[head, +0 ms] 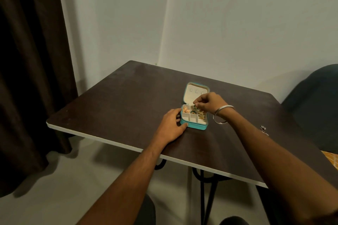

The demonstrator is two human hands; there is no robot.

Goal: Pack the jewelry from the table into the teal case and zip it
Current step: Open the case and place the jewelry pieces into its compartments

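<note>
The teal case [193, 127] lies open on the dark table [128, 100], its lid [188, 89] tipped back with a cream lining. Gold jewelry [186, 110] fills the rear left compartment, and more gold pieces [201, 115] sit in the right one. My left hand [172, 124] rests against the case's left side, thumb at the front corner. My right hand [210, 103] hovers over the rear compartments, its fingertips pinched on a green and gold jewelry piece [195, 107]. A small silvery piece [263, 129] lies on the table far to the right.
A dark chair [314, 100] stands at the table's right side. A brown curtain [27, 60] hangs at the left. The table's front edge [109, 140] runs diagonally close to my forearms, with black legs beneath. A silver bangle [222, 114] circles my right wrist.
</note>
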